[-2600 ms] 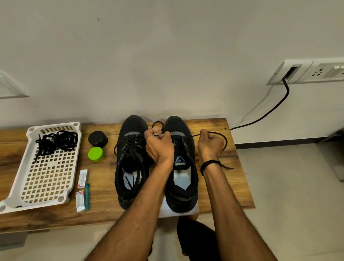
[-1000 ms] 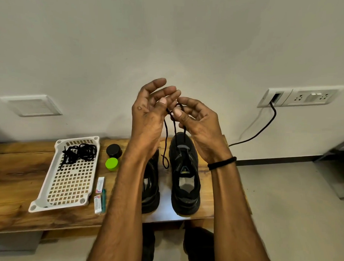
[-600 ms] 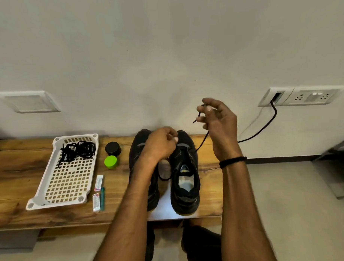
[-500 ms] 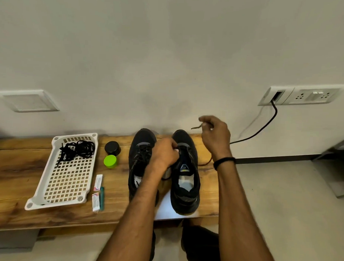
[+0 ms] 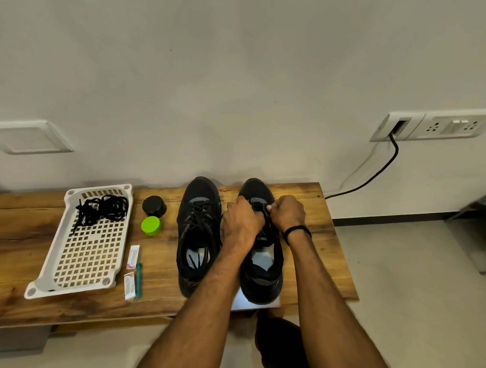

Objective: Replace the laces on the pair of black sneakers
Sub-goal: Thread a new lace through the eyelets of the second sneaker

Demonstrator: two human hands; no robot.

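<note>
Both hands worked at the toe end of the right sneaker [image 5: 262,256], left hand [image 5: 241,225] and right hand [image 5: 287,213] closed over its lacing. The left sneaker [image 5: 197,237] stood alongside, laced. Spare laces [image 5: 102,209] lay in the white tray [image 5: 54,262], left of frame.

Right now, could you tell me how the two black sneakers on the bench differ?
The left sneaker is laced, its lace ends lying loose in the opening, and no hand touches it; the right sneaker has the left hand and right hand working at its front eyelets. The right sneaker's heel sits on a pale sheet; whether the left's does is unclear. Both are black, upright, toes toward the wall.
</note>
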